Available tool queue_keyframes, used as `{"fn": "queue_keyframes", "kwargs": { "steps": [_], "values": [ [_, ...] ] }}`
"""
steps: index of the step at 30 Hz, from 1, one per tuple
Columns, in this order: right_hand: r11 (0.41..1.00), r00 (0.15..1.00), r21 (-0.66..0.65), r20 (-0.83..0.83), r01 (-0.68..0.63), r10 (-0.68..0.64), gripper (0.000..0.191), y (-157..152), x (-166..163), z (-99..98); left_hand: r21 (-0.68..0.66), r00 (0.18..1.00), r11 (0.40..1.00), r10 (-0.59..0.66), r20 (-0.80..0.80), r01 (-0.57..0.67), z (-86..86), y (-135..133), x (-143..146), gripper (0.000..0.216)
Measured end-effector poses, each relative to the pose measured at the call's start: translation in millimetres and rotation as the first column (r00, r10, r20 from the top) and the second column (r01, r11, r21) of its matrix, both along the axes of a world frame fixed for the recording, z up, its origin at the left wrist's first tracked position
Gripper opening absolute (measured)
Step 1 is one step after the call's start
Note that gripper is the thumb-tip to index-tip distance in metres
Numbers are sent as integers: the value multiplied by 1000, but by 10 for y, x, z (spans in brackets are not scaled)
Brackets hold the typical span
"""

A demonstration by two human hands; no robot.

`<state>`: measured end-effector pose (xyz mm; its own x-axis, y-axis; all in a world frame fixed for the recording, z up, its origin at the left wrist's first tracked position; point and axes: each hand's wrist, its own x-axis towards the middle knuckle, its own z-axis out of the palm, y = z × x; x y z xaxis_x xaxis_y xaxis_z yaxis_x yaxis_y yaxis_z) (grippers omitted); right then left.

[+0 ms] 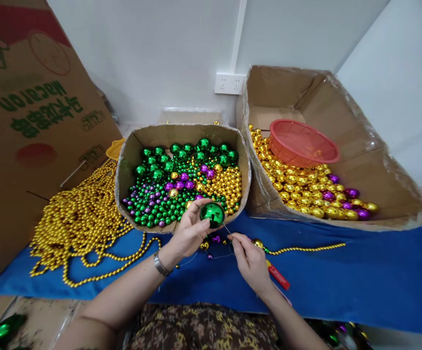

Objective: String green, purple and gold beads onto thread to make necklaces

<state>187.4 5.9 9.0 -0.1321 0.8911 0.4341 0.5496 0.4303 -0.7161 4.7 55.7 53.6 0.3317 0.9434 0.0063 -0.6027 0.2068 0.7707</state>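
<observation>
My left hand [191,231] is closed around a large shiny green ball [212,215], held above the front rim of the middle box. Just right of it, my right hand [249,260] pinches a thin needle-like piece [227,229] whose far end meets the ball's side. Whether it has entered a hole I cannot tell. A fine thread [220,255] hangs below my hands, with a small purple bead [210,256] and a gold bead [204,245] near it. From beyond my right hand, a string of small gold beads [306,249] runs to the right.
A cardboard box [184,131] holds green, purple and gold beads. At right, a larger box [364,121] contains gold and purple balls and a red basket [304,143]. Gold bead strands [87,223] are heaped at left. A red-and-yellow tool [278,275] lies on the blue cloth [342,287].
</observation>
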Motion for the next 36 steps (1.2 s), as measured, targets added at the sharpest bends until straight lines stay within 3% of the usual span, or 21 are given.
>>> {"fn": "queue_keyframes", "kwargs": {
  "steps": [10, 16, 20, 26, 32, 36],
  "values": [
    [999, 1000, -42, -14, -10, 9, 19, -25, 3, -7, -57, 995, 997, -47, 83, 52, -10, 8, -14, 47],
    [998, 1000, -56, -14, -11, 10, 19, -5, -50, 43, -27, 994, 994, -105, 44, 106, -33, -62, 42, 48],
    [999, 1000, -38, 7, -6, 6, 19, 17, -23, 101, 66, 993, 997, -41, -112, 49, -26, -32, 6, 50],
    [995, 995, -50, 51, 85, -82, 19, 56, 104, 128, 186, 900, 952, 291, -324, -241, 51, 259, -231, 36],
    [994, 992, -70, 101, 83, -75, 22, 64, 78, 73, 193, 818, 968, 242, -522, -163, -3, 341, -225, 30],
    [989, 988, -79, 102, 124, -115, 23, 66, 152, 87, 335, 695, 937, 308, -650, -101, -83, 402, -223, 28]
  ]
}}
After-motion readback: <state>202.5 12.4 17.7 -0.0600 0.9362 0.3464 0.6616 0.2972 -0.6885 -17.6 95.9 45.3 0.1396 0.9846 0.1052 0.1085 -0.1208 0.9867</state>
